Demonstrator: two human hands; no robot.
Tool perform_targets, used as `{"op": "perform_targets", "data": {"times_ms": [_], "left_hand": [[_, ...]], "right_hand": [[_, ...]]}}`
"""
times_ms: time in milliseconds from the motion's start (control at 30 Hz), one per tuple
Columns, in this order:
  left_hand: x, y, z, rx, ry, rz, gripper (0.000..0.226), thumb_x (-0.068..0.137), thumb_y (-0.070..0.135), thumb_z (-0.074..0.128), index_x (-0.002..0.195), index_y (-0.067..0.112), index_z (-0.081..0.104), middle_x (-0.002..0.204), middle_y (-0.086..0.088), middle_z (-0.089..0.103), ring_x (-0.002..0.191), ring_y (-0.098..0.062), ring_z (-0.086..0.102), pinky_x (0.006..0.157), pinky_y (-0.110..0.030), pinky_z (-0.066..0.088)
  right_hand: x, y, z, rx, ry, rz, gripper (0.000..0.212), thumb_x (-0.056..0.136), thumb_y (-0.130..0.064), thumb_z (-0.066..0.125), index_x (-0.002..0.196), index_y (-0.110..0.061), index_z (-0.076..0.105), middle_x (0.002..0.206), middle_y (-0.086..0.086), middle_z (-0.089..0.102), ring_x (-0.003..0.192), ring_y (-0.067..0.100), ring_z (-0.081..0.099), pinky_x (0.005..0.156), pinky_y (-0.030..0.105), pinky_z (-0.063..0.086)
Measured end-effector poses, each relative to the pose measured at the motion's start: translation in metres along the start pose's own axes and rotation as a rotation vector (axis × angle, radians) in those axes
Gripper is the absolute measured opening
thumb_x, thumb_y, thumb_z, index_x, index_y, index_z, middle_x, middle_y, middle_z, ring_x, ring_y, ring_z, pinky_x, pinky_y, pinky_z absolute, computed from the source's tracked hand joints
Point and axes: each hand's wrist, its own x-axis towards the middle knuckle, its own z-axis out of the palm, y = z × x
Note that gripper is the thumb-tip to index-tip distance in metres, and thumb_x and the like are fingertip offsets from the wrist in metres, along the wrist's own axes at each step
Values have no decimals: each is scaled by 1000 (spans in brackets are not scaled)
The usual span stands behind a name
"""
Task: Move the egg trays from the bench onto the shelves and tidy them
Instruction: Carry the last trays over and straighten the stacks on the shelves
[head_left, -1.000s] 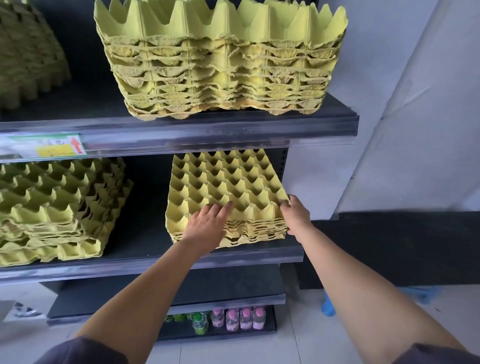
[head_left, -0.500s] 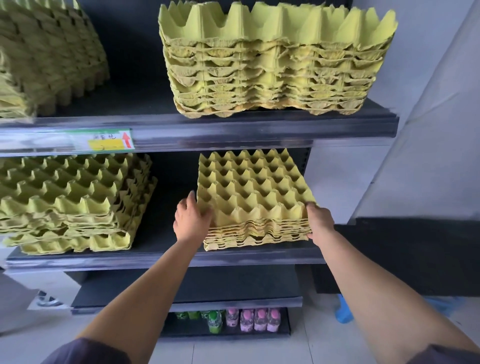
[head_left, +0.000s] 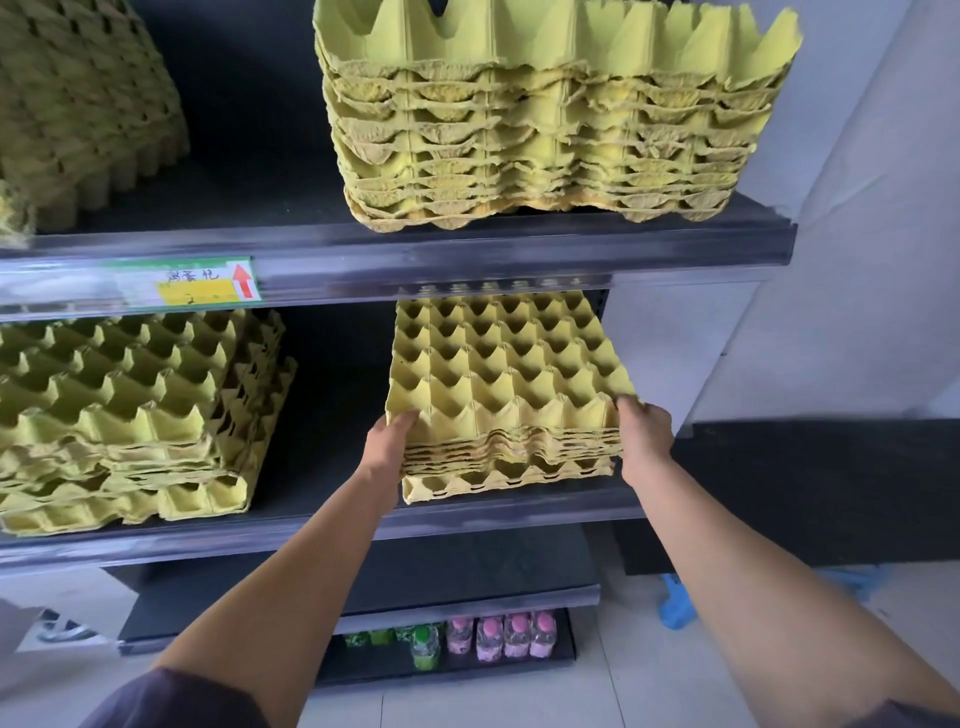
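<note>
One stack (head_left: 509, 384) gripped by left hand (head_left: 387, 447), right hand (head_left: 641, 436).

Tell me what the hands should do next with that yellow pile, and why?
Probably push the stack of trays deeper and square it. The left hand and right hand grip its front corners, the bottom tray pokes out past the ones above, and the stack sits close to the front lip of the middle shelf.

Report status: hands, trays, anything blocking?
Left hand and right hand grip front corners of egg tray stack. Stack on middle shelf. Neighbour stack apart, nothing blocking.
</note>
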Motion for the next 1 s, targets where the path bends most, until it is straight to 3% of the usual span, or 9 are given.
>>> {"op": "perform_targets", "data": {"times_ms": [133, 233, 300, 400, 467, 600, 700, 800, 1000], "left_hand": [[5, -7, 0, 69, 3, -48, 28, 92, 39, 50, 114, 21, 49, 112, -9, 61, 104, -29, 56, 99, -52, 42], [4, -7, 1, 82, 1, -69, 21, 90, 40, 50, 105, 26, 49, 117, -9, 58, 110, -32, 54, 100, -52, 40], [3, -6, 1, 95, -4, -69, 17, 90, 39, 49, 101, 26, 48, 116, -9, 58, 107, -30, 54, 96, -46, 42], [2, -2, 0, 111, -2, -44, 16, 91, 36, 48, 102, 24, 48, 112, -10, 60, 107, -32, 55, 95, -49, 43], [2, 1, 0, 111, 14, -10, 17, 91, 33, 48, 104, 22, 50, 109, -9, 61, 105, -32, 57, 97, -52, 43], [-7, -1, 3, 31, 40, 90, 10, 92, 23, 48, 99, 21, 53, 97, -5, 62, 97, -28, 57, 95, -48, 44], [-17, -9, 8, -54, 75, 137, 16, 91, 21, 47, 104, 20, 55, 100, -4, 62, 100, -27, 57, 96, -46, 44], [-24, -15, 8, -102, 131, 135, 17, 90, 17, 45, 105, 17, 54, 92, 0, 59, 92, -22, 53, 86, -38, 42], [-21, -27, -9, 45, 77, -10, 22, 91, 31, 46, 110, 22, 49, 110, -8, 59, 103, -29, 57, 94, -48, 46]], "right_hand": [[-1, 9, -3, -68, -37, 64, 25, 90, -31, 45, 83, -9, 52, 83, 9, 51, 68, 22, 43, 61, 30, 36], [1, 10, -2, -78, -70, 93, 30, 92, -40, 45, 102, -12, 47, 99, 9, 49, 87, 26, 47, 82, 42, 49], [-1, 8, -1, -81, -60, 117, 35, 93, -44, 47, 110, -14, 43, 103, 7, 43, 94, 27, 45, 92, 52, 47], [-7, 6, 1, -22, -33, 138, 40, 94, -44, 48, 117, -11, 46, 108, 9, 46, 97, 30, 48, 89, 54, 50], [-11, 6, -1, -4, -8, 105, 29, 95, -35, 47, 108, -9, 49, 107, 11, 50, 103, 36, 53, 87, 56, 51], [-15, 7, -4, 22, 8, 20, 16, 95, -26, 44, 100, -11, 49, 104, 10, 49, 108, 38, 53, 82, 55, 53], [-16, 4, -3, 59, 14, 10, 14, 95, -26, 44, 100, -14, 51, 101, 9, 49, 105, 36, 53, 85, 55, 52], [-15, 2, 0, 56, -2, 3, 17, 92, -29, 48, 95, -13, 55, 91, 4, 51, 109, 37, 53, 86, 57, 51], [-14, 12, 11, -68, -16, 42, 38, 95, -43, 44, 113, -10, 50, 116, 15, 55, 94, 29, 50, 92, 52, 48]]}}
